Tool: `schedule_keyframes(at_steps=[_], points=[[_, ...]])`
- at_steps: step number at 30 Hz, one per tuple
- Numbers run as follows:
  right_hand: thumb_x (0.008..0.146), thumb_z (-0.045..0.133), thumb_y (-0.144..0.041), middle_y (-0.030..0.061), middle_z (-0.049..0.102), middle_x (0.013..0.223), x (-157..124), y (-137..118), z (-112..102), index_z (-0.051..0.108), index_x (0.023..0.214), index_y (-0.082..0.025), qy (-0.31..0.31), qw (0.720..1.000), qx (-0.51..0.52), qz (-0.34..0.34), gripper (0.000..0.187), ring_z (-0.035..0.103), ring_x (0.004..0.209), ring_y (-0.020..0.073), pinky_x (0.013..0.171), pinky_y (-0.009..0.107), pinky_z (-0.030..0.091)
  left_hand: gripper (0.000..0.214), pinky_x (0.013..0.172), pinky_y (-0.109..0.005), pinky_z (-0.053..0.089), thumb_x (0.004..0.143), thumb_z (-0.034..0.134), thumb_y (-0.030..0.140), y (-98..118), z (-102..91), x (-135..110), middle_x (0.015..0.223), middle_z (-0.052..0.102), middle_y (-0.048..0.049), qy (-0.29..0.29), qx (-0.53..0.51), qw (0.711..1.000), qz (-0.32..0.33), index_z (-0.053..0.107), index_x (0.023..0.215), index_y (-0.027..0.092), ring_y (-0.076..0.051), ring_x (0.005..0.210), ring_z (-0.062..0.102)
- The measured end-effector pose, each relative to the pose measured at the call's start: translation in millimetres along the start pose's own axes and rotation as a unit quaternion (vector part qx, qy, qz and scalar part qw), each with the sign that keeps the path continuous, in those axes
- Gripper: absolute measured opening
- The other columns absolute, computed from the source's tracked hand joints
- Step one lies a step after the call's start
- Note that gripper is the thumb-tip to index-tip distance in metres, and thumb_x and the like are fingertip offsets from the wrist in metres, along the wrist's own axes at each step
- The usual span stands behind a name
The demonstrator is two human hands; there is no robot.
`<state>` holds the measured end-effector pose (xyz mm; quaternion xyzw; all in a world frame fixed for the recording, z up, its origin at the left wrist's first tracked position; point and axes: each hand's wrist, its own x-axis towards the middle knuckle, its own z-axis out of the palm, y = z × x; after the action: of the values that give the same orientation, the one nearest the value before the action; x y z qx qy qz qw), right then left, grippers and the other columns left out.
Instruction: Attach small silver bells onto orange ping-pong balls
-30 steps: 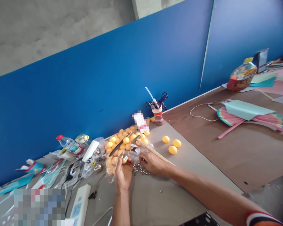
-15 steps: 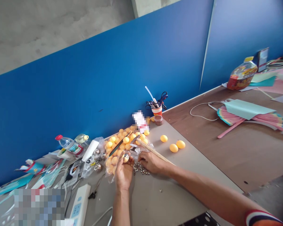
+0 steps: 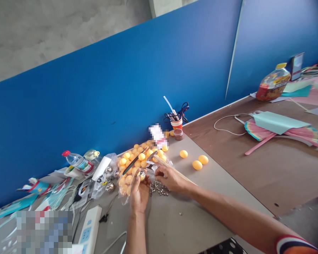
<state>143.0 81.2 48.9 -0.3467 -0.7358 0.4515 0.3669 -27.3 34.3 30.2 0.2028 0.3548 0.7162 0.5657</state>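
My left hand (image 3: 140,197) holds an orange table tennis ball (image 3: 141,175) between its fingers, palm turned up. Shiny silver pieces cover part of that ball. Just to the right, my right hand (image 3: 170,179) is curled with thumb and fingertips close together; anything between them is too small to make out. Below its fingers lies a heap of small silver pieces (image 3: 159,188), too small to identify. Behind both hands, a clear plastic bag of orange balls (image 3: 128,180) rests against the partition. A pair of dark-bladed scissors (image 3: 134,165) seems to lie across the balls.
Loose orange balls (image 3: 197,165) sit to the right. Silver-covered balls (image 3: 110,187), a red-capped bottle (image 3: 78,163) and a power strip (image 3: 89,229) stand at left. A cup of tools (image 3: 176,123) is by the blue partition (image 3: 108,98). A pink fan (image 3: 259,131) lies far right.
My right hand has lifted slightly away from the heap of silver pieces. One loose orange ball has rolled a little to the right. My left hand keeps its ball almost in place.
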Motion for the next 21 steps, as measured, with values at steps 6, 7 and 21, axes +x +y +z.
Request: schedule_keyframes(at_steps=[6,7,21], points=[[0.076,0.056,-0.015,-0.0016,0.060,0.071,8.7,12.9,4.0,0.064,0.080,-0.015,-0.038,0.991,0.128,0.033,0.009,0.051,0.064,0.0106,0.063,0.023,0.042,0.039,0.064,-0.022,0.051,0.071,0.078,0.025,-0.4,4.6,-2.9,0.104,0.072,-0.0053,-0.012,0.020,1.000,0.005,0.069,0.108,0.020,-0.013,0.076,0.066],[0.075,0.056,-0.014,-0.0013,0.061,0.072,9.6,13.9,4.4,0.065,0.080,-0.015,-0.046,0.987,0.149,0.033,0.010,0.052,0.063,0.0106,0.063,0.023,0.042,0.039,0.066,-0.023,0.052,0.070,0.079,0.025,-0.8,5.0,-3.1,0.104,0.072,-0.0053,-0.014,0.020,1.000,0.004,0.069,0.108,0.020,-0.014,0.077,0.067],[0.076,0.062,-0.018,0.0004,0.062,0.078,7.8,12.9,3.8,0.064,0.080,-0.016,-0.050,0.971,0.235,0.003,0.005,0.057,0.071,0.0126,0.070,0.026,0.045,0.035,0.076,-0.025,0.050,0.075,0.076,0.027,-8.9,5.8,-4.4,0.106,0.070,-0.0037,-0.083,0.058,0.995,0.000,0.069,0.110,0.023,-0.015,0.091,0.064]])
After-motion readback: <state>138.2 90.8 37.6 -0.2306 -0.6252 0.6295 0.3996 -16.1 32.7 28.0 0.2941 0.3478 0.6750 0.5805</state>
